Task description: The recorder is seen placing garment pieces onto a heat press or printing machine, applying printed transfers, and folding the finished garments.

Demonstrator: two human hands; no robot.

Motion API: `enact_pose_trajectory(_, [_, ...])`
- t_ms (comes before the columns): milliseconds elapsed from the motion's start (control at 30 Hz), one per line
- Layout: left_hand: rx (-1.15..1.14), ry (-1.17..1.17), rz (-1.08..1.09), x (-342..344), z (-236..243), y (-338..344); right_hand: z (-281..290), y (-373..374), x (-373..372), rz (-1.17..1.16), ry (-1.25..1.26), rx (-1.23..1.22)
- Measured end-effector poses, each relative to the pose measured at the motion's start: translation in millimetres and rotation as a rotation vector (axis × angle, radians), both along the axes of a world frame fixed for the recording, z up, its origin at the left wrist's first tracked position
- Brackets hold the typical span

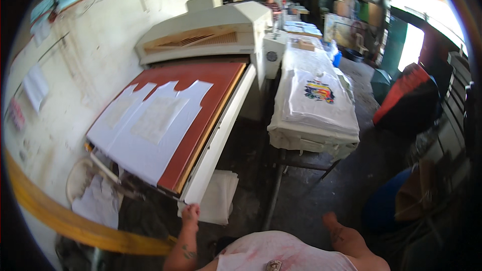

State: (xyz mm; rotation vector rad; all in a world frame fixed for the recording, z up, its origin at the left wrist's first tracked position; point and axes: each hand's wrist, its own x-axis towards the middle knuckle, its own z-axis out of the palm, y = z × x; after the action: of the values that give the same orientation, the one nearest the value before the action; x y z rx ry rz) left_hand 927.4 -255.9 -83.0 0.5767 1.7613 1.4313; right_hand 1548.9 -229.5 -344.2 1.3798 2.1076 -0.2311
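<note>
My left hand [191, 213] is closed in a fist at the near corner of the heat press's white side rail [213, 143]; what its fingers grip, if anything, is hidden. On the press's red-brown bed [226, 83] two white shirt pieces [173, 145] lie flat side by side. Each carries a pale greyish sheet [156, 117] on its upper part. Beyond them rises the cream press hood [211, 25]. My right hand [330, 218] hangs low at my right side, away from the press and table. Its fingers are too small and blurred to read.
Right of the press stands a long cloth-covered table [314, 140] with stacked white shirts, the top one bearing a colourful print [319, 92]. White sheets [221, 198] lie beneath the press. A yellow bar [85, 228] crosses at lower left. Another person [271, 5] is far back.
</note>
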Motion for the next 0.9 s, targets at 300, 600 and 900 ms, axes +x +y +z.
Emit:
enact_pose_trajectory(300, [0.204,0.081,0.390,-19.2,56.9,1.9,22.2,-14.1,-38.5,0.272,0.271,0.018])
enact_pose_trajectory(600, [-0.046,0.161,0.372,-36.0,54.6,43.4,34.1,-58.7,-10.1,0.315,0.151,-0.175])
enact_pose_trajectory(900, [-0.117,0.186,0.404,-61.7,35.1,46.9,24.0,-73.0,-12.0,0.200,0.123,-0.276])
